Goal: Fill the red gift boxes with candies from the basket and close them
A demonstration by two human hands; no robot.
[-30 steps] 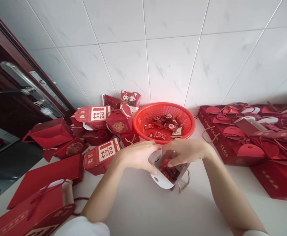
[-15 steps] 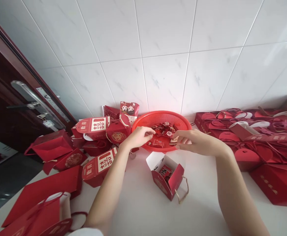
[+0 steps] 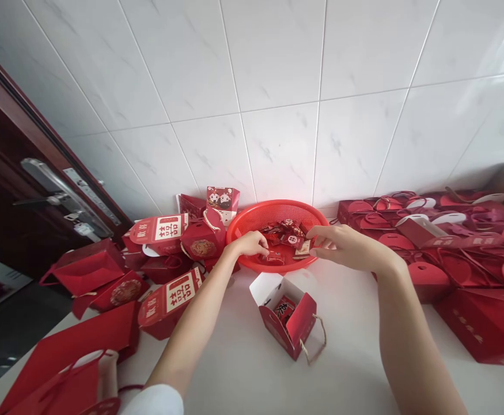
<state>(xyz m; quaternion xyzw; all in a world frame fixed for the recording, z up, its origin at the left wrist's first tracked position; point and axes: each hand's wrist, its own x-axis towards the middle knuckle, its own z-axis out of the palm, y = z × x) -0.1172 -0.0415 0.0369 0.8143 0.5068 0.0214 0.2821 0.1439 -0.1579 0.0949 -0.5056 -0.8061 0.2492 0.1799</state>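
Note:
A red plastic basket (image 3: 277, 208) against the wall holds several small wrapped sweets (image 3: 294, 237). My left hand (image 3: 250, 244) reaches over its left rim, fingers bent together at the end of a flat red packet (image 3: 273, 258). Whether it grips the packet is hidden. Over the right rim, my right hand (image 3: 342, 245) is open, its fingers curved and apart, beside a cream-coloured packet (image 3: 302, 249). In front of the basket stands an opened red gift box (image 3: 306, 323) with a rope handle, a red packet with dark lettering (image 3: 284, 309) inside.
Red gift boxes (image 3: 169, 302) are heaped on the left of the white table (image 3: 243, 369), some with white panels. Rows of red boxes with cord handles (image 3: 485, 323) fill the right side. A dark door (image 3: 14, 190) with a metal handle is at far left; a tiled wall (image 3: 277, 144) stands behind.
My left hand has lowered to the red packet in the basket. My right hand remains beside the cream packet, fingers still apart. The whole view has shifted slightly.

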